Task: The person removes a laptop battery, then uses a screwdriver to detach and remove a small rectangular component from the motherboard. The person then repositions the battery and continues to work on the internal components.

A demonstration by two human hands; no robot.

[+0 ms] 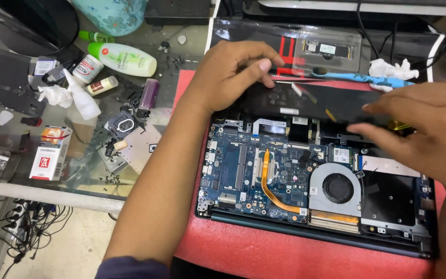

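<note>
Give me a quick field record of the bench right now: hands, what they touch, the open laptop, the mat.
left hand: fingers on the left part of the black battery
right hand: fingers on the battery's right end
laptop: bottom cover off, blue board exposed
fan: round, right of centre
copper heat pipe: runs to the fan
mat: red, under the laptop

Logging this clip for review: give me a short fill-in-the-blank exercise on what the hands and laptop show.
1. Both hands, left hand and right hand, rest on the long ____ battery.
2. The opened laptop lies on a ____ mat.
3. A copper heat pipe runs to the round ____.

Missing words: black; red; fan
</note>
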